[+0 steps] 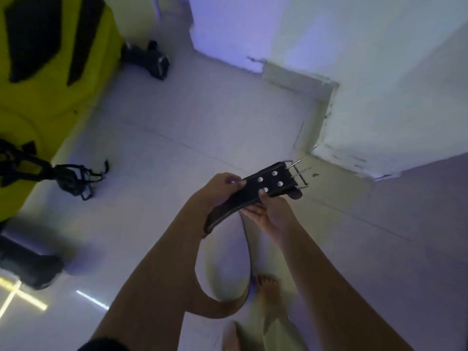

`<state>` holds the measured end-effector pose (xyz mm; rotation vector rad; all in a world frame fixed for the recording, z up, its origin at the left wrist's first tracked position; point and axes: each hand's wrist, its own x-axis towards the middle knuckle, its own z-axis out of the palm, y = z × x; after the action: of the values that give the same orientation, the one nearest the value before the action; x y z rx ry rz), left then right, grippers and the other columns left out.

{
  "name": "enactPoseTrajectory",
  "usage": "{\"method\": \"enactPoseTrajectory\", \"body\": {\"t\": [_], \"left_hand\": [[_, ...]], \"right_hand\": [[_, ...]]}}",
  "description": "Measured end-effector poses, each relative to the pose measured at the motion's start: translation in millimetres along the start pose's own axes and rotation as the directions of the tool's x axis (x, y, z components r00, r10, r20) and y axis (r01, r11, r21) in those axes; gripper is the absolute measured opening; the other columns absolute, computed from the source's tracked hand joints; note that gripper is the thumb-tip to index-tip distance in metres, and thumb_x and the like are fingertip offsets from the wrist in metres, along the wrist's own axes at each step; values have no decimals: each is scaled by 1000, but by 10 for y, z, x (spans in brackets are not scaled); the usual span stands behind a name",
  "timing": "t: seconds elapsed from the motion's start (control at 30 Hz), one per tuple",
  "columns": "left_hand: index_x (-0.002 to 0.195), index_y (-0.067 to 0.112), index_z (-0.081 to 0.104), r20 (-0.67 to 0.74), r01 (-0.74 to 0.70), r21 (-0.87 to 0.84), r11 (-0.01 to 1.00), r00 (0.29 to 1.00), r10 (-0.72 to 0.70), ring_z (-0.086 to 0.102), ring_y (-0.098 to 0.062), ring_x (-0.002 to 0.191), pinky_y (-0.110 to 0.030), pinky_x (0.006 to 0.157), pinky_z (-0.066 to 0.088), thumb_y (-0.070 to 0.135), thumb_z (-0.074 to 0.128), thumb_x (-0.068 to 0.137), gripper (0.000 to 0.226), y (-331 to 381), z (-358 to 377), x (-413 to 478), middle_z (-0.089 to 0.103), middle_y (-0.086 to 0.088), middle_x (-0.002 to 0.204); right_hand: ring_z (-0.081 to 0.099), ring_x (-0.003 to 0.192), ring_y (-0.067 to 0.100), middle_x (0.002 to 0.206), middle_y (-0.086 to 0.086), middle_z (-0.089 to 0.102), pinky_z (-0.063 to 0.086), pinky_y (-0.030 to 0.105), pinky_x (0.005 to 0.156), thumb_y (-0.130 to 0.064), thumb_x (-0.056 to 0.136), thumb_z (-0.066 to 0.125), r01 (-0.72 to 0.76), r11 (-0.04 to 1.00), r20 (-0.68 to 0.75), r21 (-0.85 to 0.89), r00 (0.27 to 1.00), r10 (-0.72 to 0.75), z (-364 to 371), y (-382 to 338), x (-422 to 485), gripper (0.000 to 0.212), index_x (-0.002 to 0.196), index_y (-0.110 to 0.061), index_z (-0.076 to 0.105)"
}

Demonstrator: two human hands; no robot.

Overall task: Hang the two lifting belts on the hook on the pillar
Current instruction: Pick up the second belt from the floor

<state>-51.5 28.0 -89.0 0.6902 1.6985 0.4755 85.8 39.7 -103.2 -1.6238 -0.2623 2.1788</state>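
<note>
Between both hands, above the floor point(177, 127), one belt point(266, 184) is held level near its buckle point(298, 173), the rest drooping in a long loop point(222, 287) toward a bare foot point(269, 287). That droop suggests thick leather: stiff across its width, pliant along its length, and probably weighty enough to swing. Its black face carries rivets point(274, 173) and looks matte, so slipping seems unlikely.

My guess is the best hold is where it is now, just behind the buckle, whose frame or the loop could go over the hook. No hook shows in this view.

Left hand point(217, 188) is closed over the strap's upper edge, thumb on top. Right hand point(271, 211) pinches the lower edge from beneath, fingers curled.

Farther off, a second dark belt point(149, 58) seems to lie on the floor beside a yellow shape point(50, 97), though blur leaves that unsure. White pillar point(392, 84) rises to the right.
</note>
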Motion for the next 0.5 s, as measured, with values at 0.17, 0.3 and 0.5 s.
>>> {"method": "enactPoseTrajectory", "body": {"t": [0.17,0.3,0.5], "left_hand": [[94,6,63,-10,-146,-129,981,989,146,64,-13,73,-19,63,51,15,63,87,12,893,-58,-1166,63,-4,78],[75,12,57,-110,-311,-220,925,950,293,58,2,50,-13,53,49,4,61,86,14,1584,209,-2198,61,3,65],[79,13,61,-84,-505,-224,834,862,499,56,-15,70,-27,70,47,7,62,86,9,2785,496,-3369,62,-5,75]], "right_hand": [[64,81,29,95,16,64,54,37,70,-17,100,40,260,941,39,-217,965,-258,126,-609,-1446,34,126,3,51],[63,77,27,100,13,64,53,34,62,-23,100,43,432,872,-12,-232,895,-446,109,-1058,-2654,29,121,-7,54],[63,77,25,92,9,65,54,36,66,-22,98,48,624,775,-14,-104,778,-628,-71,-1754,-4198,20,113,-12,56]]}}
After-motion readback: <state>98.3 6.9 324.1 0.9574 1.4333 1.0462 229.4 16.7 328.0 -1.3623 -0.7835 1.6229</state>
